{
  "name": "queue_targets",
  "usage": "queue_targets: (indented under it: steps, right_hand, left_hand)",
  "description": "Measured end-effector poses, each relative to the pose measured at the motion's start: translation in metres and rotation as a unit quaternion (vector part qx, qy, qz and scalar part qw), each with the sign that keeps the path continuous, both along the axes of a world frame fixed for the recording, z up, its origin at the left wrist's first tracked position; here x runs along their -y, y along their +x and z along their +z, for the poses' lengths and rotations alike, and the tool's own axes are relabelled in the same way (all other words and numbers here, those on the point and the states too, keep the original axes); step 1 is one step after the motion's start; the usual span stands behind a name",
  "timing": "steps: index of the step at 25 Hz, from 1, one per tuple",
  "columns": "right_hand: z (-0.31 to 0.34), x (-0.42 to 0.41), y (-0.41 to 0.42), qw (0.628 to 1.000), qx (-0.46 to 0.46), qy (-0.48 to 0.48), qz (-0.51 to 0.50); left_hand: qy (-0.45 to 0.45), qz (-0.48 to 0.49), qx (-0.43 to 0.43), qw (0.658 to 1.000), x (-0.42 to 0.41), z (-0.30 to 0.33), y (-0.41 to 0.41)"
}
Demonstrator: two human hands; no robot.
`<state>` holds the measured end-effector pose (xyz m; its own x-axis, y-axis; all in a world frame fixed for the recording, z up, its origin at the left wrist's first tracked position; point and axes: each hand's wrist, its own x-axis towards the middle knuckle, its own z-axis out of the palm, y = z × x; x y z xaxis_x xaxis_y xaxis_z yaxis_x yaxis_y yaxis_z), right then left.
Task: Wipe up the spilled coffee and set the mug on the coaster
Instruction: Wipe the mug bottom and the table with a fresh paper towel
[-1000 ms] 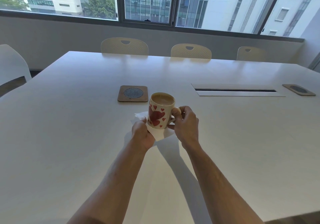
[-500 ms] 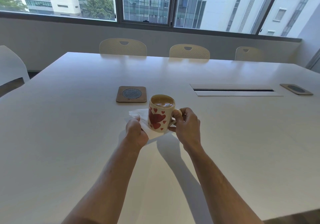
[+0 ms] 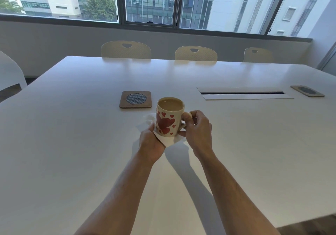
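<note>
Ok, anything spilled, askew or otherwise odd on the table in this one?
No spill is visible. The mug is full of coffee and upright, held by its handle in the right hand. The left hand holds a white napkin under it. The coaster sits bare just behind, square to the table edge.

Mug (image 3: pixel 170 119) over napkin (image 3: pixel 168 140) on surface (image 3: pixel 72 134); coaster (image 3: pixel 135 99) just behind-left; cable slot (image 3: pixel 242 93) right; second coaster (image 3: pixel 307 90) far right.
</note>
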<state>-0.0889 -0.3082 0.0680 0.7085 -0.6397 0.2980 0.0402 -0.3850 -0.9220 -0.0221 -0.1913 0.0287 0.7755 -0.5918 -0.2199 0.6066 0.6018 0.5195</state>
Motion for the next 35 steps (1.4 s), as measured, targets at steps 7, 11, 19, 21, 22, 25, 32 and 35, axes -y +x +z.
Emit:
queue_targets:
  steps: [7, 11, 19, 21, 22, 25, 32, 35]
  right_hand:
    - [-0.007, 0.010, -0.008, 1.000, -0.004, 0.011, -0.006]
    - [-0.011, 0.021, -0.013, 1.000, -0.016, 0.012, -0.014]
    - [-0.019, 0.048, -0.035, 0.999, -0.013, 0.031, -0.040]
    - [-0.020, 0.056, -0.041, 0.998, -0.009, 0.035, -0.051]
    - [-0.021, 0.060, -0.044, 0.998, -0.008, 0.034, -0.056]
    - [-0.022, 0.069, -0.050, 0.997, -0.006, 0.031, -0.071]
    - [-0.023, 0.083, -0.064, 0.994, 0.008, 0.056, -0.091]
    - [-0.023, 0.088, -0.070, 0.993, 0.007, 0.061, -0.101]
  left_hand:
    - [0.019, -0.010, -0.032, 0.999, 0.005, -0.006, 0.000]
    - [0.024, 0.010, -0.067, 0.997, 0.000, -0.009, 0.011]
    - [0.262, 0.180, 0.063, 0.946, -0.001, 0.015, 0.048]
    - [0.327, 0.193, 0.169, 0.909, -0.001, 0.022, 0.056]
    - [0.355, 0.193, 0.223, 0.887, -0.002, 0.025, 0.059]
    - [0.393, 0.160, 0.349, 0.836, 0.002, 0.032, 0.063]
    - [0.491, 0.132, 0.537, 0.673, 0.035, 0.023, 0.055]
    - [0.505, 0.026, 0.592, 0.628, 0.051, 0.002, 0.055]
